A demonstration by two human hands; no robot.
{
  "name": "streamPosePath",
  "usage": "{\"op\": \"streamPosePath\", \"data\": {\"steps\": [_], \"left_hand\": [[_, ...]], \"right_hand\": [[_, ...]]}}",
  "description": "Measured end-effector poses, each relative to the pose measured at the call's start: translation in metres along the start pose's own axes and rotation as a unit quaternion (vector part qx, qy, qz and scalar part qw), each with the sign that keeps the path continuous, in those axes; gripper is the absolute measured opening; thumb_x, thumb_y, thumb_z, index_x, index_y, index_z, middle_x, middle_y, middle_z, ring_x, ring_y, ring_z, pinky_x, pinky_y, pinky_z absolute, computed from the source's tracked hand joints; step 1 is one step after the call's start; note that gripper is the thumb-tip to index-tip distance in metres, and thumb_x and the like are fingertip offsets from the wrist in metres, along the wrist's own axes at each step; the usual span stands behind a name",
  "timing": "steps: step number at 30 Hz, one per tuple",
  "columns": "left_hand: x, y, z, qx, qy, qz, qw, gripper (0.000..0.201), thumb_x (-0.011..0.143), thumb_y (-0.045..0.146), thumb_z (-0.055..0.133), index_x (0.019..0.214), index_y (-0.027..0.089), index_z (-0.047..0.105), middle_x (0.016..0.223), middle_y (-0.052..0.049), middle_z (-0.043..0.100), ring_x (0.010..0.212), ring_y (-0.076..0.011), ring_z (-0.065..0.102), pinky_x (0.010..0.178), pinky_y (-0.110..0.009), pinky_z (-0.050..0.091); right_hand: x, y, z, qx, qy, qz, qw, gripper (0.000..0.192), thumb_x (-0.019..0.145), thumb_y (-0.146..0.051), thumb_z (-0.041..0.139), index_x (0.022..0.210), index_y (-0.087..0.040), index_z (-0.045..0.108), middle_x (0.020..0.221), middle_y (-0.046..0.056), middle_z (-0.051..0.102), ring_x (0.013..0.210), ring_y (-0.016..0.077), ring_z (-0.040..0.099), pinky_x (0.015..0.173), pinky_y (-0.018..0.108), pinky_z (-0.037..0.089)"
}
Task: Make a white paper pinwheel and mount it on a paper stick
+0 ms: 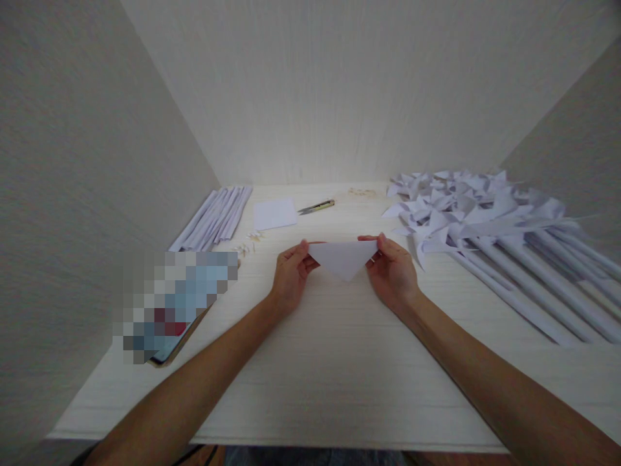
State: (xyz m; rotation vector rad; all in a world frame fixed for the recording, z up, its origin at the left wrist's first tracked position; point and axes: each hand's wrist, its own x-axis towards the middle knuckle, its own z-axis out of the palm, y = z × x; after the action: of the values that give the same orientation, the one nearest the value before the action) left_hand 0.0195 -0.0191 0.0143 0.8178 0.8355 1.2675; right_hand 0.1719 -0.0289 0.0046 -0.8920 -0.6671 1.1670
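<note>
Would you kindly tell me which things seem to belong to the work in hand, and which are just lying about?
Probably the work's:
held folded paper
flat paper
paper sticks
paper pinwheels
snips

Probably just lying about:
blurred phone-like object
small white bits, possibly scraps

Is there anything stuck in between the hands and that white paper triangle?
Nothing visible is in between: the left hand and the right hand hold the white paper triangle directly, one at each upper corner.
</note>
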Motion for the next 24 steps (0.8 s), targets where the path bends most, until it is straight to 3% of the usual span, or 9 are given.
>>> {"op": "streamPosePath", "data": {"steps": [5,14,16,20,24], "left_hand": [[0.000,0.001,0.000,0.012,0.011,0.016,1.000,0.021,0.062,0.035,0.064,0.065,0.014,0.066,0.067,-0.005,0.067,0.066,-0.0138,0.061,0.068,-0.028,0.046],[0.000,-0.001,-0.006,0.090,0.043,0.072,0.992,0.010,0.061,0.025,0.064,0.058,0.016,0.067,0.056,0.000,0.063,0.053,-0.0085,0.054,0.056,-0.022,0.044],[0.001,0.000,-0.007,0.090,0.021,0.063,0.994,0.013,0.062,0.026,0.062,0.054,0.016,0.065,0.052,0.001,0.061,0.049,-0.0090,0.054,0.053,-0.022,0.044],[0.001,0.003,-0.008,0.150,-0.063,0.034,0.986,0.017,0.064,0.029,0.060,0.052,0.016,0.061,0.049,0.000,0.058,0.044,-0.0105,0.054,0.047,-0.023,0.041],[-0.001,0.004,-0.008,0.246,-0.140,0.003,0.959,0.024,0.064,0.034,0.059,0.049,0.016,0.055,0.041,0.002,0.048,0.037,-0.0077,0.044,0.039,-0.021,0.030]], "right_hand": [[0.002,-0.001,-0.001,-0.007,0.012,-0.002,1.000,0.021,0.066,-0.040,0.061,0.058,-0.021,0.063,0.067,0.003,0.064,0.062,0.0136,0.054,0.059,0.028,0.042],[0.001,0.000,-0.002,-0.055,0.034,-0.049,0.997,0.027,0.065,-0.041,0.063,0.051,-0.019,0.055,0.054,0.000,0.054,0.053,0.0116,0.047,0.052,0.027,0.037],[-0.001,-0.002,-0.003,-0.124,0.034,-0.091,0.988,0.034,0.069,-0.043,0.058,0.048,-0.019,0.049,0.048,-0.003,0.045,0.049,0.0100,0.041,0.048,0.025,0.032],[-0.006,-0.010,-0.002,-0.283,0.048,-0.192,0.938,0.041,0.076,-0.044,0.051,0.045,-0.019,0.039,0.045,-0.004,0.033,0.046,0.0096,0.031,0.045,0.026,0.023],[-0.007,-0.012,-0.001,-0.323,0.021,-0.201,0.925,0.044,0.076,-0.045,0.050,0.045,-0.020,0.031,0.045,-0.005,0.026,0.045,0.0095,0.026,0.044,0.026,0.018]]}}
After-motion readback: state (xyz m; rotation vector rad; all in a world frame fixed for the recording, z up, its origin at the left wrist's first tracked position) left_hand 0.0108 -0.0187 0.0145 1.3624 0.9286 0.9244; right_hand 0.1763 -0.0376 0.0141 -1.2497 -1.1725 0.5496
